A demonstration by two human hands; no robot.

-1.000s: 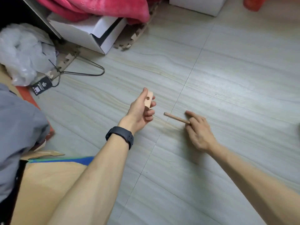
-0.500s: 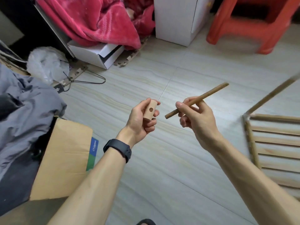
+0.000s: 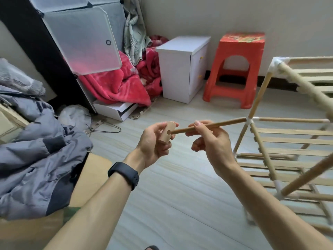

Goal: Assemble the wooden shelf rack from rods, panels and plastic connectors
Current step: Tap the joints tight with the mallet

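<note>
My left hand [image 3: 153, 141] grips a short wooden block [image 3: 168, 135] that has a round hole in its side. My right hand [image 3: 210, 141] pinches a brown wooden rod [image 3: 216, 125] near its left end. The rod's tip sits right at the block's hole, and the rod points up and to the right. On the right stands the partly built shelf rack [image 3: 284, 141], made of rods, slatted panels and white plastic connectors [image 3: 249, 121].
A grey jacket [image 3: 36, 150] lies over a cardboard box [image 3: 93, 170] at the left. Further back are a red blanket [image 3: 115, 87], a white cabinet [image 3: 180, 69], a red plastic stool [image 3: 237, 69] and a wire hanger [image 3: 108, 128] on the floor.
My right hand lifted the rod off the floor and brought its tip to the hole in the block. My head tilted up, bringing the rack and the room's back wall into sight.
</note>
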